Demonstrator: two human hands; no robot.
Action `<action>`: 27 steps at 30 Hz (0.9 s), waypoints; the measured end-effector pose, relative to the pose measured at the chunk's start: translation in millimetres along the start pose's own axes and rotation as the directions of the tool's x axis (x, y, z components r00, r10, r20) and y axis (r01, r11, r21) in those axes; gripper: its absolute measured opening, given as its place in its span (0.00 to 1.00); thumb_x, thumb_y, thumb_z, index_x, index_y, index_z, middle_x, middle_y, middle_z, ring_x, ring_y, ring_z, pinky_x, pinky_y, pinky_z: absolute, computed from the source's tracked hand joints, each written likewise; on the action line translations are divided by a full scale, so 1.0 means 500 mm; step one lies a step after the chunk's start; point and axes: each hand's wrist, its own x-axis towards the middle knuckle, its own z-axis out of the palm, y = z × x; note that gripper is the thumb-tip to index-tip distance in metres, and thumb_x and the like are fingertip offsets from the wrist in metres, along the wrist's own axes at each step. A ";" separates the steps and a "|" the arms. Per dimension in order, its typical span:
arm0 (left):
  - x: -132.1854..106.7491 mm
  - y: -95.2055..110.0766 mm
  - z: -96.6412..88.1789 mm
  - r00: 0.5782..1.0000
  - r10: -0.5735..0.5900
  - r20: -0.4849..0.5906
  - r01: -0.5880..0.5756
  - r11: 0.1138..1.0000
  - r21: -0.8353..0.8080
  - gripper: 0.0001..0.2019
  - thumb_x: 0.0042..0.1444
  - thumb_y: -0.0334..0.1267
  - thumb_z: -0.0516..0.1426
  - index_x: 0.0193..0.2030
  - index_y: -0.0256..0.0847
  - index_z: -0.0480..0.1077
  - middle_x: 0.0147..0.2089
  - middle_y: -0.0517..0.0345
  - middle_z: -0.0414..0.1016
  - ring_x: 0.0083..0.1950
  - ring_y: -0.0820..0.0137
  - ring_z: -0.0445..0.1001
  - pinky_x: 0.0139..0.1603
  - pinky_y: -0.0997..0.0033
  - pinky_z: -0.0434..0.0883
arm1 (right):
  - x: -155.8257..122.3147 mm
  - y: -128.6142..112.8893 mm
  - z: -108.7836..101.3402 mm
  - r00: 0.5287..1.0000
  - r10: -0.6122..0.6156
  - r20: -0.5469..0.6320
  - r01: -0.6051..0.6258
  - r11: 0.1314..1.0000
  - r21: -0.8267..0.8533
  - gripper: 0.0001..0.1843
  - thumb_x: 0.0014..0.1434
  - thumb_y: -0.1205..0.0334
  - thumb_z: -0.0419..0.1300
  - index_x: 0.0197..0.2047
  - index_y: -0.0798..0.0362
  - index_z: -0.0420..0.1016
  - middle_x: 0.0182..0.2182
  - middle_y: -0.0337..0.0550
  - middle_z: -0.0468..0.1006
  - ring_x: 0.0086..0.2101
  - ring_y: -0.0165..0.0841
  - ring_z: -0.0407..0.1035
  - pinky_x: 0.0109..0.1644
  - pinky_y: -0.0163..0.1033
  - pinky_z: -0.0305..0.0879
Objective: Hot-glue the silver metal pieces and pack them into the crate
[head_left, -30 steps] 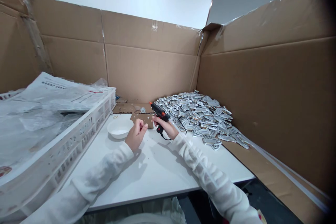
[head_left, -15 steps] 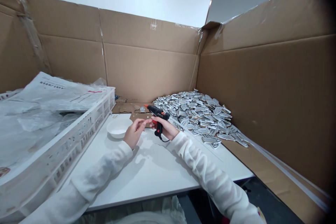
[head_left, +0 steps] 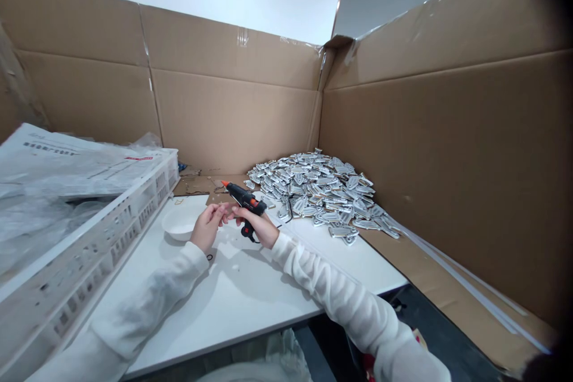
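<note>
My right hand (head_left: 255,224) grips a black glue gun (head_left: 243,198) with an orange tip that points up and to the left. My left hand (head_left: 206,225) is raised beside it, fingers stretched toward my right hand's fingertips; whether it pinches a small piece I cannot tell. Both hands hover over the white table (head_left: 250,286). A white bowl (head_left: 178,224) sits just left of my left hand. A big heap of small silver metal pieces (head_left: 313,188) lies behind and right of the glue gun.
A white plastic crate (head_left: 89,239) with plastic bags and printed paper stands on the left. Cardboard walls (head_left: 233,113) close in the back and right. A flat cardboard piece (head_left: 201,186) lies behind the bowl. The glue gun's black cord trails toward the heap.
The glue gun's tip swung from pointing down at the cardboard to level, then up-left. My left hand's fingers stretched out toward my right hand. The view shifted to the right.
</note>
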 end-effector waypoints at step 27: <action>-0.004 0.019 0.001 0.998 0.007 -0.065 -0.011 0.998 -0.064 0.09 0.51 0.41 0.49 0.26 0.39 0.62 0.19 0.64 0.60 0.21 0.77 0.58 0.23 0.77 0.57 | 0.000 0.001 0.006 0.992 -0.121 -0.038 0.124 0.989 0.084 0.15 0.49 0.51 0.57 0.36 0.52 0.75 0.35 0.44 0.74 0.34 0.32 0.66 0.33 0.35 0.60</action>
